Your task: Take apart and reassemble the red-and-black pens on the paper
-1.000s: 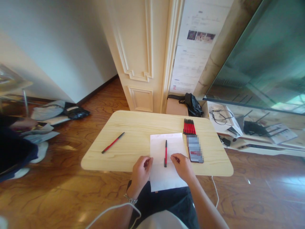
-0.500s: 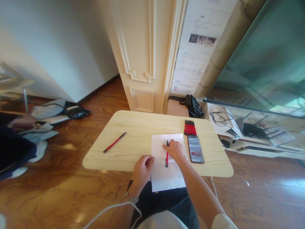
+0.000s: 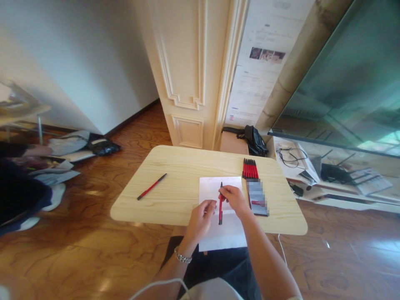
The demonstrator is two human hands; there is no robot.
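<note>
right hand fingers now pinch pen, seemingly lifted | left hand loosely curled

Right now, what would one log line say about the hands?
right hand: holds pen | left hand: beside pen, fingers curled | paper: under both | table: spare pen, pen row

Left of the hands the worktop lies open but for one stray pen. Right of them, the phone and pen row block passage.
</note>
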